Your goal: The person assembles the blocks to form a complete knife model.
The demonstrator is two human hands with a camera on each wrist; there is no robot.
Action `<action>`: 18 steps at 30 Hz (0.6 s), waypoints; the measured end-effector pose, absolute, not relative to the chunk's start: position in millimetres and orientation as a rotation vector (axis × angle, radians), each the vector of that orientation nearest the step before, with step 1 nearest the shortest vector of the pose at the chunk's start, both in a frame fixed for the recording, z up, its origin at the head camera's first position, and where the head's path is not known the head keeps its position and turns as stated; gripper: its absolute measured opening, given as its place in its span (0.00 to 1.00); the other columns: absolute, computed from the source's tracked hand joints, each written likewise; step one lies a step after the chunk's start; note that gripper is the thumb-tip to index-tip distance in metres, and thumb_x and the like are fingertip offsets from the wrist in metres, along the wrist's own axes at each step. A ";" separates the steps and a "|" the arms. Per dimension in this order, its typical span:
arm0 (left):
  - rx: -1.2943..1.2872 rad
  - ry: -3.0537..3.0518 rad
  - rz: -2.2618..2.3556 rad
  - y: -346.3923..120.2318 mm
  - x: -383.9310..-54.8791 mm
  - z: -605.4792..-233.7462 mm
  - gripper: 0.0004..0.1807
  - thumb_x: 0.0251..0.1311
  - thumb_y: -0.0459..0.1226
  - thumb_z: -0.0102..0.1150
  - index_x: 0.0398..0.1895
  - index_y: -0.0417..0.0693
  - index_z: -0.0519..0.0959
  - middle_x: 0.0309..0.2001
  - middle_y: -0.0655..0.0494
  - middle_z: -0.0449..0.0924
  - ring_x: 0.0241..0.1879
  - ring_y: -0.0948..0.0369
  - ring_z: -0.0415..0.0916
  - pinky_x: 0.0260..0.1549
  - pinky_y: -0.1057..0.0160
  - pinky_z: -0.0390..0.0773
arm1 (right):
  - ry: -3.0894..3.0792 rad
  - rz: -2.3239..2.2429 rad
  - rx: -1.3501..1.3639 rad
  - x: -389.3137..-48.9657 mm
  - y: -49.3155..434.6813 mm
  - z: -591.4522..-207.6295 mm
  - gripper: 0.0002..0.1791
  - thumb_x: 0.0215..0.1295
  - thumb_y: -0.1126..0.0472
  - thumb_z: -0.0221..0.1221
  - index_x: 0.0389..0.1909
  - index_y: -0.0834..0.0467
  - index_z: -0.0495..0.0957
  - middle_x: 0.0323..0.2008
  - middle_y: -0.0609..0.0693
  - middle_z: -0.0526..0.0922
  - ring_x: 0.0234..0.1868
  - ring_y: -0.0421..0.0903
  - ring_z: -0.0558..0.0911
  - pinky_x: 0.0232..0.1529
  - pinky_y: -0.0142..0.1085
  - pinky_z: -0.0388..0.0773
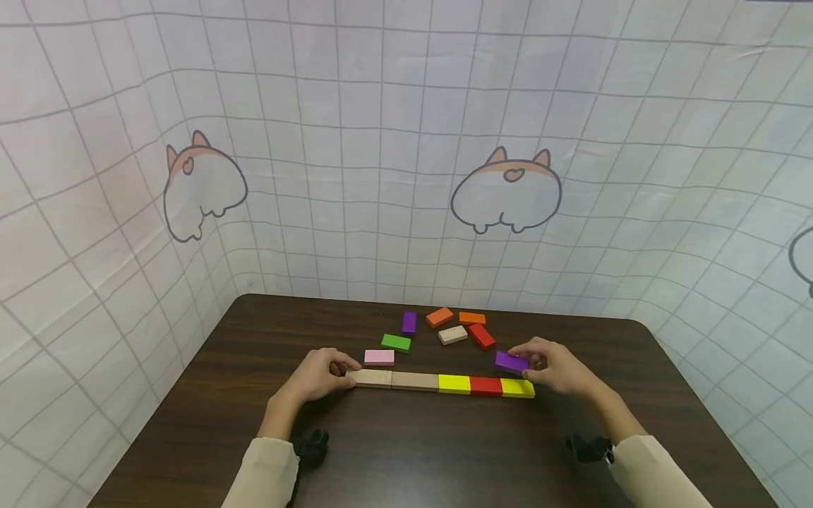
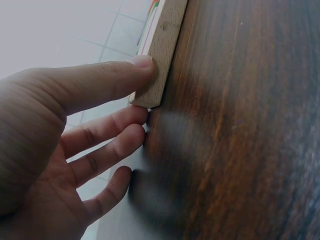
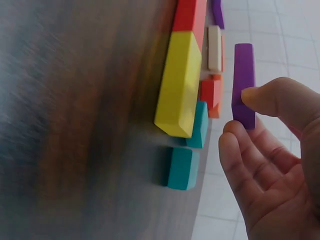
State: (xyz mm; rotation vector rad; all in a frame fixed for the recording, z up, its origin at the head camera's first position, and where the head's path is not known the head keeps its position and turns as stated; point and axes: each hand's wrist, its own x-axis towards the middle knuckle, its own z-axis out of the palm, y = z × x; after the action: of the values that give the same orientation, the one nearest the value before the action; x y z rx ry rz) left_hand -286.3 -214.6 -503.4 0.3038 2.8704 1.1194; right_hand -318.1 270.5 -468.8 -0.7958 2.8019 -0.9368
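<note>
A straight row of blocks runs across the table: a light wooden block (image 1: 373,379), a second wooden block (image 1: 415,382), a yellow block (image 1: 454,384), a red block (image 1: 485,386) and another yellow block (image 1: 517,389). At the row's left end, my left hand (image 1: 317,376) pinches the outermost wooden block; its thumb (image 2: 135,72) lies on the near face, other fingertips touch the table. My right hand (image 1: 562,367) holds a purple block (image 3: 244,82) between thumb and fingers, raised off the table near the row's right end.
Behind the row lie pink (image 1: 379,358), green (image 1: 396,343), purple (image 1: 409,324), orange (image 1: 440,317), cream (image 1: 453,335) and red (image 1: 482,336) blocks. Two teal blocks (image 3: 182,167) show beyond the right end. A gridded cloth (image 1: 394,233) hangs behind the table.
</note>
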 end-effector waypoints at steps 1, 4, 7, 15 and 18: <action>0.303 2.871 1.118 -214.8 -286.3 -503.5 0.10 0.55 0.37 0.76 0.41 0.58 0.90 0.36 0.60 0.81 0.36 0.62 0.74 0.38 0.60 0.77 | 2.790 -0.937 -0.810 -314.7 270.0 -469.4 0.21 0.64 0.67 0.67 0.58 0.55 0.82 0.44 0.50 0.80 0.37 0.44 0.75 0.34 0.32 0.76; 0.306 2.876 1.112 -215.3 -286.3 -503.5 0.10 0.55 0.37 0.76 0.41 0.58 0.90 0.37 0.60 0.81 0.36 0.62 0.74 0.38 0.60 0.78 | 2.758 -0.944 -0.815 -305.2 267.2 -472.3 0.21 0.64 0.67 0.66 0.58 0.53 0.82 0.44 0.49 0.79 0.38 0.44 0.75 0.34 0.31 0.77; 0.306 2.879 1.107 -215.6 -286.1 -503.5 0.10 0.55 0.37 0.76 0.41 0.58 0.90 0.37 0.59 0.81 0.37 0.62 0.74 0.38 0.59 0.78 | 2.722 -0.946 -0.830 -297.1 263.5 -475.7 0.21 0.65 0.66 0.66 0.58 0.52 0.82 0.43 0.48 0.78 0.39 0.44 0.75 0.37 0.31 0.77; 0.288 2.872 1.110 -215.5 -286.6 -504.5 0.10 0.56 0.37 0.76 0.41 0.59 0.90 0.37 0.59 0.81 0.37 0.61 0.74 0.38 0.60 0.78 | 2.647 -0.920 -0.920 -282.9 244.8 -481.6 0.21 0.64 0.66 0.66 0.58 0.51 0.82 0.44 0.46 0.79 0.40 0.40 0.78 0.42 0.31 0.81; 0.286 2.868 1.115 -215.4 -286.4 -504.6 0.10 0.56 0.37 0.76 0.41 0.59 0.90 0.37 0.59 0.81 0.37 0.61 0.74 0.38 0.59 0.78 | 2.622 -0.919 -0.930 -279.3 235.7 -481.7 0.21 0.64 0.66 0.66 0.58 0.51 0.83 0.44 0.46 0.78 0.39 0.40 0.78 0.42 0.30 0.81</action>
State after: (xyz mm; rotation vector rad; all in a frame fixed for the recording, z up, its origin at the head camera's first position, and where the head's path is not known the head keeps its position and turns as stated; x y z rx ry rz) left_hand -286.4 -215.4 -504.6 0.2860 2.8677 1.1148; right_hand -279.3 235.7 -481.7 -0.9301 2.6221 -0.9191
